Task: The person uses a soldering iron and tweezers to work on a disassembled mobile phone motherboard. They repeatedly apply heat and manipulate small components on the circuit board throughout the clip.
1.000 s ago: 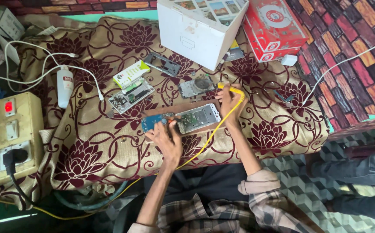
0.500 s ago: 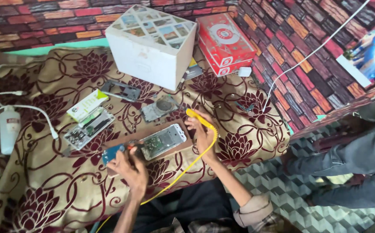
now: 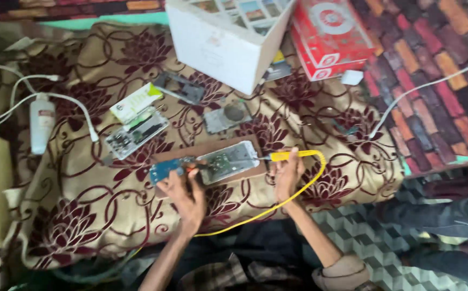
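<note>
Right hand (image 3: 288, 173) wrapped around a yellow-handled soldering iron (image 3: 283, 156), tip laid onto an opened phone (image 3: 227, 161) on a brown board (image 3: 255, 173). Left hand (image 3: 186, 195) pinching a small red-tipped tool against a blue circuit piece (image 3: 165, 170) just beside that phone. Yellow cable (image 3: 277, 202) looping toward the body. Further out on floral cloth (image 3: 83, 215): other phone parts (image 3: 136, 132), white box (image 3: 220, 46), red box (image 3: 331, 35).

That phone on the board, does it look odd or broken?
Yes: the phone lies opened, its circuit parts bare. The right hand holds a yellow-handled soldering iron at its end; the left hand touches the other.
</note>
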The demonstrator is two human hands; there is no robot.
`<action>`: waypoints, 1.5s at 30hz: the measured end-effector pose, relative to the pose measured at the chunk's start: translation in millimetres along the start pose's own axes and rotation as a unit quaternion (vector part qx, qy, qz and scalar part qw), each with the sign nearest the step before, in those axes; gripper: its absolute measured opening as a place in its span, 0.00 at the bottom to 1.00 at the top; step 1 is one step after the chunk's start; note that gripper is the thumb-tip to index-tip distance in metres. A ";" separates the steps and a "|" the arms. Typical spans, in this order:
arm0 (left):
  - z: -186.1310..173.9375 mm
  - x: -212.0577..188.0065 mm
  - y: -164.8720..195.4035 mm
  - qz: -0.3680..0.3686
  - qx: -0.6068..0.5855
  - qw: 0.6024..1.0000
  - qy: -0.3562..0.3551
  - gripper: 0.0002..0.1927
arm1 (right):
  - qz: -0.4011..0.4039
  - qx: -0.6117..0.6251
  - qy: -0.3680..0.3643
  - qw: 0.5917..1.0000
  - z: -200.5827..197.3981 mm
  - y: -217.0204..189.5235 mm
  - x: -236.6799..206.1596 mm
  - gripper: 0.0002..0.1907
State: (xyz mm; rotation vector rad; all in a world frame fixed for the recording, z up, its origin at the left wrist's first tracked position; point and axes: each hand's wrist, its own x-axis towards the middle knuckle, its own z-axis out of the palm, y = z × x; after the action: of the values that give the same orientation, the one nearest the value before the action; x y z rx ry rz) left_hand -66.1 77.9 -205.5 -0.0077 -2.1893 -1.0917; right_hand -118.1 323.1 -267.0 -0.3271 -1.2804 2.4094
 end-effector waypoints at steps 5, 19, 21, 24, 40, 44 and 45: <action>1.3 10.3 7.8 0.029 -0.002 0.999 0.016 0.05 | -0.006 -0.004 0.029 1.000 -1.4 0.0 -4.8 0.22; 13.8 2.6 -6.7 -0.007 0.017 1.000 -0.007 0.08 | -0.038 -0.098 -0.083 0.991 12.7 -8.1 -7.5 0.22; 15.6 1.3 -12.4 0.007 0.015 1.000 0.007 0.08 | -0.035 -0.084 -0.078 0.993 13.2 -6.5 -5.5 0.22; 18.8 -0.4 -17.5 -0.013 0.018 1.000 -0.001 0.06 | -0.024 -0.070 -0.073 0.995 11.1 -5.7 -7.3 0.21; 5.2 6.4 -1.4 -0.010 -0.010 1.000 0.024 0.04 | -0.089 -0.126 -0.143 0.978 19.2 -11.2 -18.3 0.21; 2.4 7.5 -2.6 -0.022 -0.036 0.999 0.019 0.03 | -0.072 -0.100 -0.131 0.984 17.4 -10.8 -17.7 0.21; 2.9 7.4 -3.5 -0.022 -0.027 0.999 0.025 0.03 | -0.070 -0.092 -0.128 0.985 16.7 -10.2 -16.5 0.21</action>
State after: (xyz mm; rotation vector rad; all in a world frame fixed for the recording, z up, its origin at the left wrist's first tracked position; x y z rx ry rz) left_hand -74.5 75.7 -204.8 0.0427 -2.1248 -1.1618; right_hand -107.3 308.6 -248.9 0.0257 -1.5869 2.2735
